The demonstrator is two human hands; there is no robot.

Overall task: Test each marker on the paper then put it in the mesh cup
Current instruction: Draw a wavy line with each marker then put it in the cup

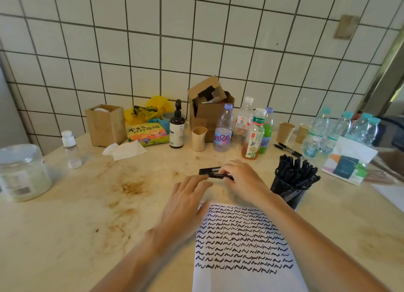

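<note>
Right now both hands meet just beyond the white paper [244, 248] covered in black squiggles. The right hand [242, 180] curls its fingers over a few black markers [213, 172] lying on the stained beige tabletop [87, 215], seemingly picking out the next one to test. The left hand [185, 202] rests flat-fingered beside them. Right of the paper, the black mesh cup [288, 192] is already crammed with markers.

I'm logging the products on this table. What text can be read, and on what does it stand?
"不生气 好好绝说", last characters unsure: colourful packet.
"东方树叶": tea bottle.
"amen", partly hidden: clear water bottle.
Too small or blurred: brown pump bottle, jar, markers.
Paper: only squiggles.
</note>
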